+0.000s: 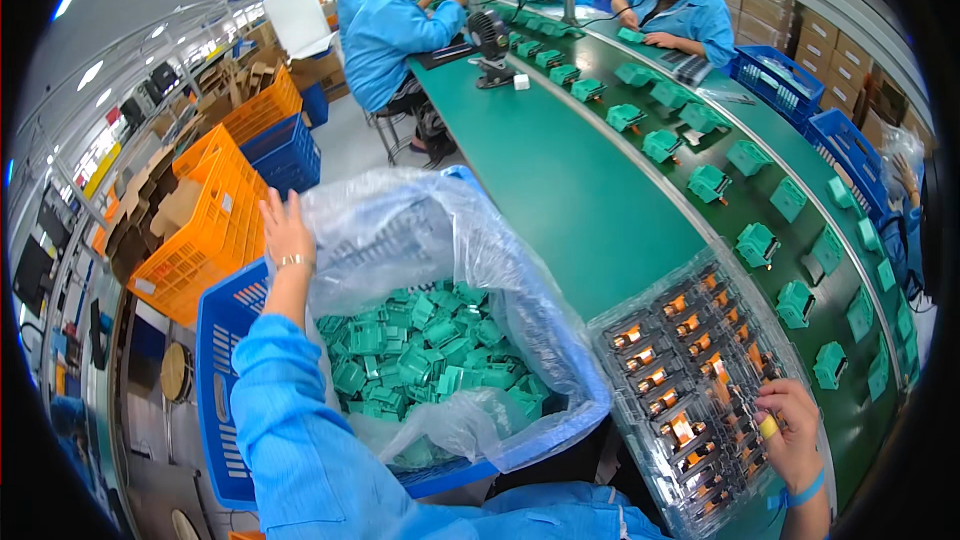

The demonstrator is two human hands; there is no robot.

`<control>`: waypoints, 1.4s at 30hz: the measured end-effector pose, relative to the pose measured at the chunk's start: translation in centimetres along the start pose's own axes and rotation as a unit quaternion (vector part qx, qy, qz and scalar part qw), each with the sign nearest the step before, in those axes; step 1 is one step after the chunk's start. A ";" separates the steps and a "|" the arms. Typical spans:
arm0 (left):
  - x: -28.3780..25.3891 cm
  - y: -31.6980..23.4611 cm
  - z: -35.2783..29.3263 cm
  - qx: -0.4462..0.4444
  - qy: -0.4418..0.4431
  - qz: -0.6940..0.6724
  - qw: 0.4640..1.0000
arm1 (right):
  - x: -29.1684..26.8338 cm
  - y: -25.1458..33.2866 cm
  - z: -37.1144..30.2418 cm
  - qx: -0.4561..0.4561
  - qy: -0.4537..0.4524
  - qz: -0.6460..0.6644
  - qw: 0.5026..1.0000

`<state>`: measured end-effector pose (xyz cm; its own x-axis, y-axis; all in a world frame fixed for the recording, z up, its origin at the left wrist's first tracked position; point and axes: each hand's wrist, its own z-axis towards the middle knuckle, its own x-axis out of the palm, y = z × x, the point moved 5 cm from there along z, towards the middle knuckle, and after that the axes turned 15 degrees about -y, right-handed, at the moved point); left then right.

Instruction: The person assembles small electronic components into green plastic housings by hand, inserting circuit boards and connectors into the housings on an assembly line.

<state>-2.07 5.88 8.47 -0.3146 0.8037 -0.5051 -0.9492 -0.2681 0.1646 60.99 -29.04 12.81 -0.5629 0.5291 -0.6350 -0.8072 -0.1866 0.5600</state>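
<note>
My left hand [287,230] is stretched out, fingers apart, against the clear plastic liner [385,205] at the far left side of a blue crate [222,380]. Inside the lined crate lies a heap of green plastic housings [420,340]. My right hand [792,435] is over the right side of a clear plastic tray [625,380], its fingers bent together at the parts there. Whatever lies between those fingertips is hidden. Rows of small black parts with copper-coloured pieces [680,430] fill the tray. Yellow tape wraps one right finger, and a blue band circles that wrist.
A green conveyor belt [735,215] carries rows of green housings past the tray on the right. The green worktable [500,170] stretches ahead, with a black fan [490,45] on it. Orange crates [205,230] stand at the left. Co-workers in blue [400,35] sit along the line.
</note>
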 end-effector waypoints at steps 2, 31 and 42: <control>1.9 5.3 3.3 -0.133 0.090 -0.052 0.986 | 0.4 0.5 0.0 0.002 0.003 -0.001 1.000; 1.5 -2.2 -26.6 -0.112 0.279 -0.218 0.928 | 0.5 -2.3 0.4 -0.054 0.017 -0.042 0.998; -21.1 -15.1 -15.2 -0.504 0.418 -0.626 0.423 | 7.9 -3.4 3.2 -0.110 0.143 -0.175 0.968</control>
<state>18.98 -15.05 3.76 0.9439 0.2959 0.1467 0.2473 -0.3388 -0.9078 59.83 -21.62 7.60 -0.2481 0.3462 -0.9048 -0.9582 -0.2248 0.1767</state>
